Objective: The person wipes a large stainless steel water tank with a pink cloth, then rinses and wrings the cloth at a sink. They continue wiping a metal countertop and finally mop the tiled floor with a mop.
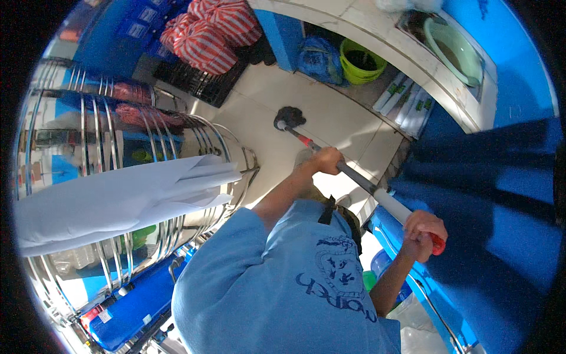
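Note:
A mop with a dark head rests on the tiled floor ahead of me. Its handle, grey lower down and pale toward the top, slants down to the right across my front and ends in a red cap. Wrapped round the grey part, just above a red band, is my left hand. Closer to me, my right hand grips the top of the handle beside the red cap. Both hands are closed on the mop handle.
A chrome wire rack with a white sheet stands left. Red-striped bundles sit over a black crate. Under a tiled counter are a lime-green bucket, blue bag and packets. A blue wall borders my right.

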